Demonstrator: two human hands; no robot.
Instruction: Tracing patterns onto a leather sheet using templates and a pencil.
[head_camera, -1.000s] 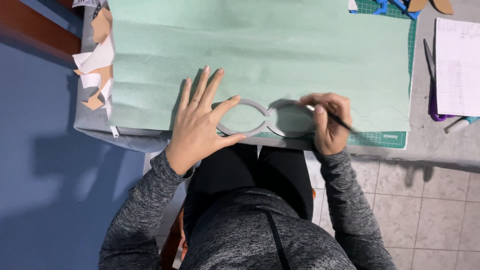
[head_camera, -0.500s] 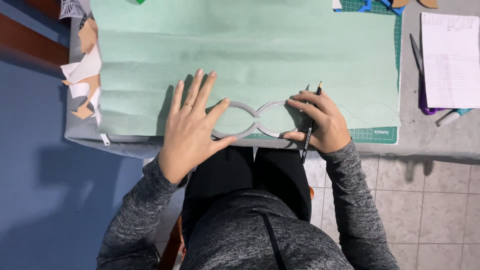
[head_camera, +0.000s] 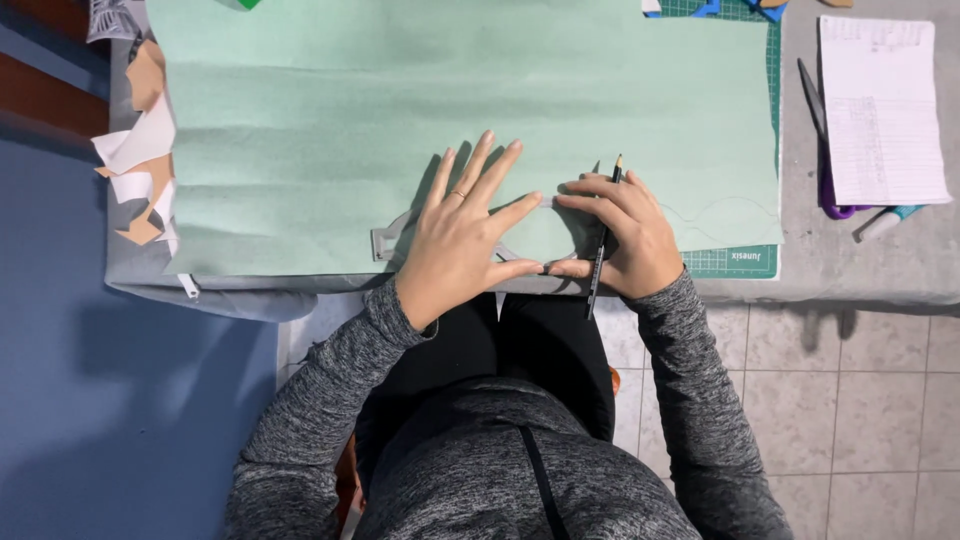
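Observation:
A large pale green paper sheet (head_camera: 400, 120) covers the table. My left hand (head_camera: 455, 235) lies flat with fingers spread on a grey stencil template (head_camera: 384, 240), most of which is hidden under both hands. My right hand (head_camera: 625, 235) rests on the template's right end, fingertips meeting the left hand's, and holds a black pencil (head_camera: 604, 235) tucked between the fingers, tip pointing away from me. Faint traced wavy lines (head_camera: 720, 212) show on the sheet to the right of my right hand.
A green cutting mat (head_camera: 735, 260) peeks out under the sheet. Paper scraps (head_camera: 140, 165) pile at the left table edge. A white written page (head_camera: 880, 110), purple-handled scissors (head_camera: 825, 160) and a marker (head_camera: 885, 222) lie at the right. Tiled floor below.
Both hands and the template have shifted left along the sheet's near edge. The right hand stopped tracing and now presses the template with the pencil tucked in its fingers.

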